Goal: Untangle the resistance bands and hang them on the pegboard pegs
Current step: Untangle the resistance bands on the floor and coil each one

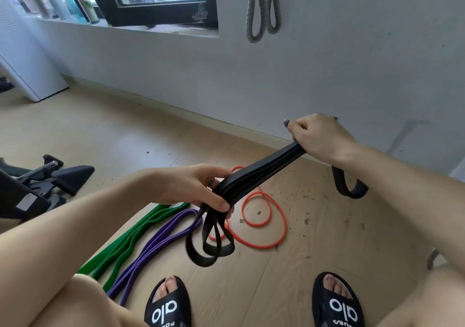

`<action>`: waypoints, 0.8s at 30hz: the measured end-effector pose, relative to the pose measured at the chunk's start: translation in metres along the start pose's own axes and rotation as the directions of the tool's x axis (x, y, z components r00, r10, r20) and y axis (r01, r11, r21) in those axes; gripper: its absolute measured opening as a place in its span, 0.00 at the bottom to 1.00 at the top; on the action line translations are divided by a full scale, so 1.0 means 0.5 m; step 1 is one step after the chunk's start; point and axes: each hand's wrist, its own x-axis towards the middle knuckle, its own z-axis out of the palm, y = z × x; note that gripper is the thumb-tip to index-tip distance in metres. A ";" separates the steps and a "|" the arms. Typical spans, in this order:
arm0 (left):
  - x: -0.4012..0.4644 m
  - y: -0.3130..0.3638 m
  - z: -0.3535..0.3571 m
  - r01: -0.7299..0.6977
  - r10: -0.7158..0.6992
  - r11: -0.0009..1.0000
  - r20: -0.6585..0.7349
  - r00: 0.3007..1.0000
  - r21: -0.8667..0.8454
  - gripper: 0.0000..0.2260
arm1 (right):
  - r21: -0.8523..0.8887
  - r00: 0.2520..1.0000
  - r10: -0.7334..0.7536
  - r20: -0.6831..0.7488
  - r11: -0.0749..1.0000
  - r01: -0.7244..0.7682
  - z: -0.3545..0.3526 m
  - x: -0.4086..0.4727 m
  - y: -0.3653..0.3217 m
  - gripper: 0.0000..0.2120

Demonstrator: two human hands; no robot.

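A black resistance band [261, 170], folded into several layers, stretches between both hands above the floor. My left hand [198, 188] grips one end, and its loops dangle below the fingers. My right hand [319, 138] grips the other end, with a loop hanging under the wrist. On the floor lie a green band [130, 236], a purple band [161, 243] and a thin red band [264, 221] in loose coils. A grey band [263, 7] hangs on the wall at the top. No pegboard shows in view.
The white wall [352, 75] is close in front, with a black-framed window [156, 2] and bottles on the sill. Black exercise equipment [45, 180] stands on the floor at the left. My feet in black slides [171, 304] are at the bottom.
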 end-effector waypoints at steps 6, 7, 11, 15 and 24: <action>-0.006 -0.001 -0.008 -0.001 0.003 1.000 0.065 0.998 -0.028 0.25 | 0.005 0.999 0.027 -0.017 1.000 -0.027 0.001 0.005 0.009 0.30; -0.006 -0.002 -0.010 0.005 -0.003 1.000 0.075 0.997 -0.020 0.26 | 0.001 1.000 0.028 -0.011 1.000 -0.028 0.002 0.004 0.009 0.30; -0.004 0.002 -0.005 -0.015 0.015 0.999 0.029 0.999 0.029 0.23 | -0.008 1.000 0.015 -0.001 1.000 -0.015 0.004 0.002 0.004 0.27; -0.001 -0.005 -0.005 -0.020 0.020 0.999 0.009 1.000 0.033 0.24 | -0.007 1.000 0.027 -0.010 1.000 -0.027 0.001 0.005 0.005 0.27; 0.001 -0.001 0.005 -0.030 0.036 0.995 -0.064 0.997 0.096 0.19 | -0.012 0.998 0.055 -0.005 0.998 -0.055 -0.001 0.009 0.013 0.26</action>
